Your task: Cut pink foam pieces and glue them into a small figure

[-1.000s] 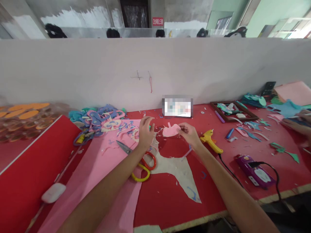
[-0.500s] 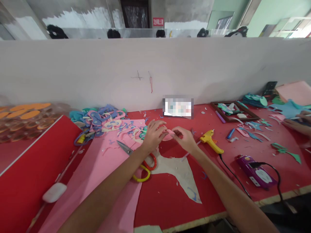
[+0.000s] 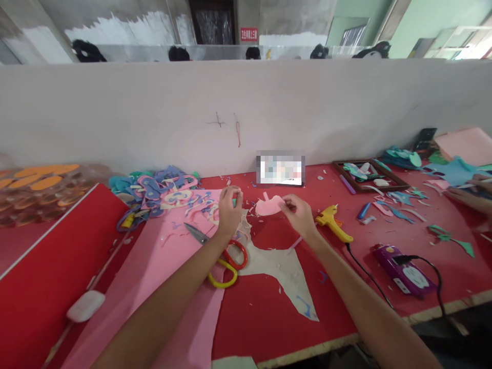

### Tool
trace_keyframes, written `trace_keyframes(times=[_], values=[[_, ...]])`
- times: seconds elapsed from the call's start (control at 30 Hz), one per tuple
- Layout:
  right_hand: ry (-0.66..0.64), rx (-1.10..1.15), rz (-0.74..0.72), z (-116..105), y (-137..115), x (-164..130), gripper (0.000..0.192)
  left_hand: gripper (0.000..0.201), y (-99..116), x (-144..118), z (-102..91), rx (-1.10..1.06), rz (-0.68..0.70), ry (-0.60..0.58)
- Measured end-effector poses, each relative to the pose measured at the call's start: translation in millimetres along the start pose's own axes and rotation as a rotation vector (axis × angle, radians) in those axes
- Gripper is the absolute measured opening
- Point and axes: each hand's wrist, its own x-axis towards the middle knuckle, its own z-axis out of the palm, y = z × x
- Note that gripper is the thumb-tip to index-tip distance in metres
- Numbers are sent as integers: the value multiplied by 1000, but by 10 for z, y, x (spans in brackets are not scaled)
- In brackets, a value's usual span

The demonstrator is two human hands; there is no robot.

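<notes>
My right hand pinches the right end of a pink foam cutout, which is bean-shaped with a small strip sticking up at its top. To the left, my left hand is raised apart from the cutout, its fingers curled together; whether a small piece is between them I cannot make out. Below my left wrist lie scissors with one red and one yellow handle, blades pointing up-left. They rest partly on a pink foam sheet and on a cream offcut.
A yellow glue gun lies right of my right hand, near a purple power box with a cable. Piled foam pieces are at the left back. A phone leans against the partition. Another person's hand is at far right.
My hands have moved apart. The left one has let go of the pink cutout and shifted left, while the right one keeps it, now showing more fully.
</notes>
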Motion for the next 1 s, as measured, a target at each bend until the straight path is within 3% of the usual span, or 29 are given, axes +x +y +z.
trace_keyframes(times=[0.1, 0.23, 0.37, 0.5, 0.57, 0.7, 0.8, 1.0], values=[[137, 85, 87, -46, 84, 49, 41, 5, -124, 33, 12, 34, -110, 32], [174, 255, 172, -67, 93, 71, 47, 30, -132, 26, 28, 23, -130, -9], [152, 327, 172, -48, 27, 57, 48, 27, 23, -14, 30, -151, -140, -199], [116, 361, 175, -28, -23, 38, 49, 47, 130, -67, 38, -242, -82, -439], [92, 365, 180, -24, -39, 32, 49, 50, 135, -82, 47, -221, -27, -488], [73, 352, 194, -23, -48, 28, 49, 35, 108, -80, 51, -162, 52, -542], [93, 361, 210, -31, -29, 35, 50, 36, 101, -64, 30, -140, 14, -488], [217, 401, 257, -80, 41, 76, 53, 30, 50, -3, -33, -43, -265, -222]])
